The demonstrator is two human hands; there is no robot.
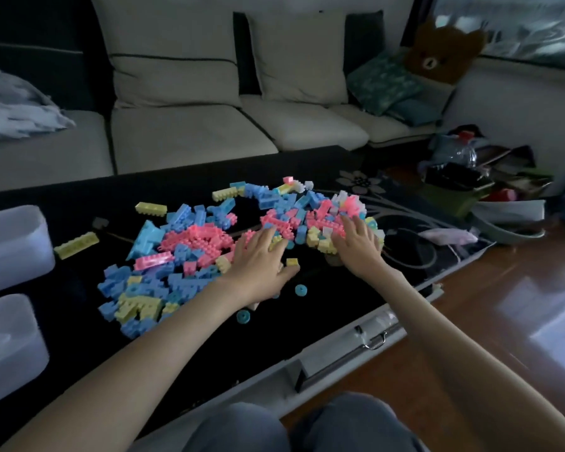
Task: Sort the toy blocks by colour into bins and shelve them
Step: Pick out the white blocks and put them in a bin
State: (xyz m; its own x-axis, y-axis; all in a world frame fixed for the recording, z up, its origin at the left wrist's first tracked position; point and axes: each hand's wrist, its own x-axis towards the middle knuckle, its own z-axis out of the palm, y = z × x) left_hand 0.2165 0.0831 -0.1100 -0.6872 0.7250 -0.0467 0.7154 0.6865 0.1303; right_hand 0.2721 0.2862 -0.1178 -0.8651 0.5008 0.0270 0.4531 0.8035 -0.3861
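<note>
Head view. Left hand (261,256) and right hand (359,246) lie flat with fingers spread on the block pile (183,249), gripping nothing. The pile sprawls over the black table (79,321), mostly left of and beyond the left hand. One long yellow block (75,244) lies apart, far left, its long axis slanting up-right. Two white bins (13,249) sit further left. Two teal discs (301,291) lie by the left wrist, on bare tabletop before the near edge.

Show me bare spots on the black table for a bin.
Bare: the near-left black glass table between the translucent white bins and the pastel plastic block pile; also the far strip along the cream sofa. Crowded: the centre, under the left hand and right hand.
</note>
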